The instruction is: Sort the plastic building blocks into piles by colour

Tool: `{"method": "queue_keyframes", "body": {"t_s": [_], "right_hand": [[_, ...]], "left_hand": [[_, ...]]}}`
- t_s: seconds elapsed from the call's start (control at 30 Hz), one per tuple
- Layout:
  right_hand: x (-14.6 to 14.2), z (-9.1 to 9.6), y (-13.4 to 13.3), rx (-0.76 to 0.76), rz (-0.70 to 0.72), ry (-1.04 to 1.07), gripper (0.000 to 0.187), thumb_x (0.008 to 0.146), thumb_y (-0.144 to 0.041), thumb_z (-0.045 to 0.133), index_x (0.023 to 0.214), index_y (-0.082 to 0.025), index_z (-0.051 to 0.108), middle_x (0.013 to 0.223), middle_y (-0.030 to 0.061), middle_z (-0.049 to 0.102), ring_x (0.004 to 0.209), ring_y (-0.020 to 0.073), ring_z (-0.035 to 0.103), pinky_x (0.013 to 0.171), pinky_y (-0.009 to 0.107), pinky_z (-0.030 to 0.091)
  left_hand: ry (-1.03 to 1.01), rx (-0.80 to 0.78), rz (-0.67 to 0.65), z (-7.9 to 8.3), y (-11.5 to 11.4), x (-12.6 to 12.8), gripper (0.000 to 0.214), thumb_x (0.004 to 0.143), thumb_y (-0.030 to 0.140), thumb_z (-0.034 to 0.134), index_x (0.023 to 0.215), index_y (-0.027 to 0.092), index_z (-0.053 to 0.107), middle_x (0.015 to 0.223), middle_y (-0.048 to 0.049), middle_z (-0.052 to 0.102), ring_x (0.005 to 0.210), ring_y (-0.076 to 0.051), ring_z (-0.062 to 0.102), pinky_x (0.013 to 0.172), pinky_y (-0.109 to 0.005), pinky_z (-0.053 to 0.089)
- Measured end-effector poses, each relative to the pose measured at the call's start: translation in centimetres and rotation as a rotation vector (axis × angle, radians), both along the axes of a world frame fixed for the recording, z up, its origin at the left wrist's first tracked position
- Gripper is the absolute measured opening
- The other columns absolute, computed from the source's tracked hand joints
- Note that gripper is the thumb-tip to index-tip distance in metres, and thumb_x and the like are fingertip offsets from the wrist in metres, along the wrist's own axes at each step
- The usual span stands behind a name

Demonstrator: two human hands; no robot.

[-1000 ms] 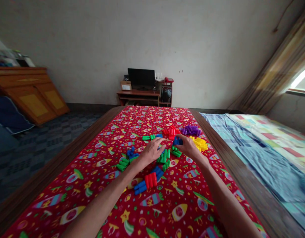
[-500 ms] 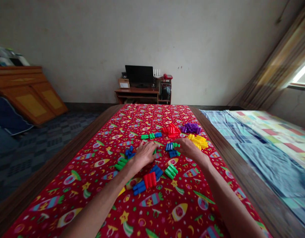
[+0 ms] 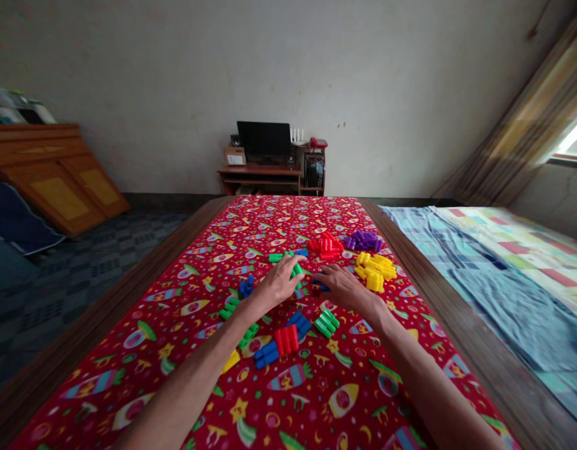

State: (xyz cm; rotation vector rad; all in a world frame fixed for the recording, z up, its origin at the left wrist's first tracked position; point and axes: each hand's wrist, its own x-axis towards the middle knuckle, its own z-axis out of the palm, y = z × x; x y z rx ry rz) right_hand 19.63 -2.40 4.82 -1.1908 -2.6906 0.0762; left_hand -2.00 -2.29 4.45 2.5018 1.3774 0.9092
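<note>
Since the frame half a second ago, the right hand (image 3: pixel 337 282) has been shifted leftward in the picture, so that the blue toy bricks (image 3: pixel 322 287) just below centre are now mostly covered, and the left hand (image 3: pixel 279 280) has been moved slightly. A green toy brick (image 3: pixel 297 271), just below the frame's centre, appears to be pinched between the left thumb and bent fingers. The right fingers are extended and lowered; whether a blue brick is gripped cannot be told. Judged by its moulded-plastic look, the green brick should be light, stiff and not easily broken, though its glossy ribs may be slightly slippery; it is best taken across its sides. Right of centre, a yellow pile (image 3: pixel 376 267), a red pile (image 3: pixel 326 245) and a purple pile (image 3: pixel 363 240) are seen.
</note>
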Motion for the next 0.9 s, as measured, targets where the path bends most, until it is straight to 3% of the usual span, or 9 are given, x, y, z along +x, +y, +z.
{"method": "queue_keyframes", "body": {"t_s": [0.13,0.27,0.4,0.57,0.7,0.8,0.9], "right_hand": [[-1.4,-1.3,-0.4,-0.002,0.086,-0.015,0.04,0.085,-0.005,0.053,0.122,-0.018,0.059,0.109,0.0115,0.065,0.103,0.0212,0.057,0.087,0.032,0.046],[-1.0,0.2,-0.5,-0.077,0.133,0.105,0.032,0.084,-0.001,0.05,0.107,-0.016,0.066,0.099,0.0091,0.069,0.095,0.018,0.061,0.084,0.028,0.045],[2.1,2.9,-1.6,-0.175,0.022,0.214,0.019,0.084,-0.011,0.057,0.096,-0.018,0.069,0.085,0.0042,0.071,0.075,0.0146,0.063,0.067,0.023,0.045],[7.0,3.8,-5.3,-0.318,-0.131,0.043,0.017,0.083,-0.017,0.061,0.096,-0.02,0.071,0.085,0.0062,0.071,0.076,0.0172,0.065,0.066,0.025,0.047],[8.6,4.1,-6.7,-0.178,-0.219,0.079,0.031,0.091,-0.036,0.054,0.114,-0.018,0.065,0.096,0.0103,0.07,0.086,0.0203,0.064,0.074,0.03,0.048],[7.6,4.9,-5.9,-0.113,-0.238,0.101,0.033,0.096,-0.039,0.043,0.102,-0.015,0.066,0.078,0.0075,0.067,0.069,0.0167,0.061,0.063,0.027,0.043],[5.2,5.3,-4.8,-0.103,-0.193,0.124,0.032,0.097,-0.036,0.043,0.087,-0.015,0.065,0.063,0.0035,0.061,0.056,0.0132,0.054,0.055,0.025,0.034]], "left_hand": [[0.057,-0.037,-0.006,-0.2,-0.2,0.4,0.037,0.089,0.021,0.053,0.126,0.025,0.05,0.116,-0.0076,0.059,0.109,-0.024,0.058,0.093,-0.036,0.049],[0.068,-0.086,-0.006,-0.1,-0.1,0.5,0.04,0.087,0.02,0.056,0.126,0.025,0.052,0.116,-0.0077,0.06,0.108,-0.025,0.059,0.092,-0.037,0.05],[-0.02,-0.134,-0.049,-0.3,0.0,0.4,0.047,0.088,0.024,0.054,0.134,0.024,0.044,0.129,-0.0091,0.056,0.121,-0.025,0.053,0.101,-0.04,0.045],[-0.063,-0.146,-0.142,-0.6,-0.3,1.2,0.06,0.083,0.014,0.05,0.141,0.023,0.037,0.135,-0.009,0.052,0.126,-0.023,0.048,0.106,-0.041,0.041],[-0.072,-0.166,-0.176,-0.2,-1.0,2.1,0.068,0.077,0.01,0.05,0.142,0.021,0.034,0.139,-0.01,0.049,0.129,-0.026,0.045,0.11,-0.044,0.038],[-0.079,-0.177,-0.224,0.3,-1.8,2.5,0.07,0.078,0.01,0.052,0.144,0.02,0.032,0.144,-0.011,0.045,0.132,-0.027,0.042,0.112,-0.045,0.035],[-0.12,-0.157,-0.286,0.6,-2.6,2.9,0.062,0.086,0.016,0.052,0.144,0.022,0.032,0.146,-0.0097,0.044,0.135,-0.027,0.04,0.111,-0.044,0.035]]}}
